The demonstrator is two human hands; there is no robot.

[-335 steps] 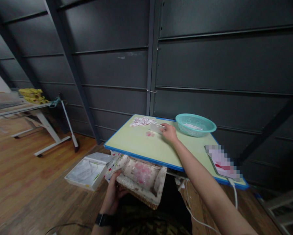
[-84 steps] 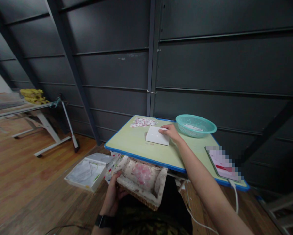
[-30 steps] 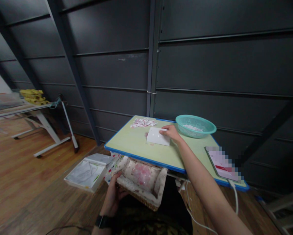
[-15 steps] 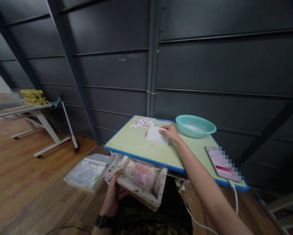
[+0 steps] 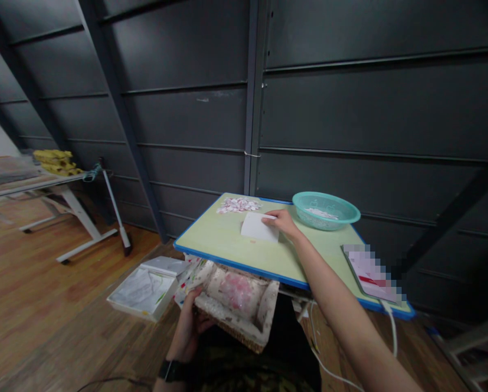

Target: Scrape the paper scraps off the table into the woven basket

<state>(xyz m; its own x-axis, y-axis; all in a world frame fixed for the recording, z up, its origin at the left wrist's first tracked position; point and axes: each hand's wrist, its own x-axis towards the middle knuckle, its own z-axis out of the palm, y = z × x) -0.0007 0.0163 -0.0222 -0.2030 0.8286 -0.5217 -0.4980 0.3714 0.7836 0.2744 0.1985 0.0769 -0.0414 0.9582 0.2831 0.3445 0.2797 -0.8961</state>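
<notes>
My right hand (image 5: 283, 222) pinches a white card (image 5: 259, 227) by its upper right edge, with the card's lower edge at the surface of the pale yellow table (image 5: 223, 239). Behind the card lies a pile of small white and reddish pieces (image 5: 239, 204). Below the table's front edge my left hand (image 5: 193, 316) grips the left side of a lined basket (image 5: 231, 318). The basket's woven outside shows at the front, and a pinkish patch marks its pale lining. The left fingers are partly hidden under the basket.
A turquoise colander (image 5: 326, 212) with white pieces inside stands at the table's back right. A tablet (image 5: 368, 275) with a white cable (image 5: 393, 332) lies at the right edge. On the floor at left sits a white box (image 5: 143, 291). A broom (image 5: 117, 209) leans by another table (image 5: 70, 201).
My right hand has shifted slightly left with the white card, along the table. The left hand and the basket have stayed in place.
</notes>
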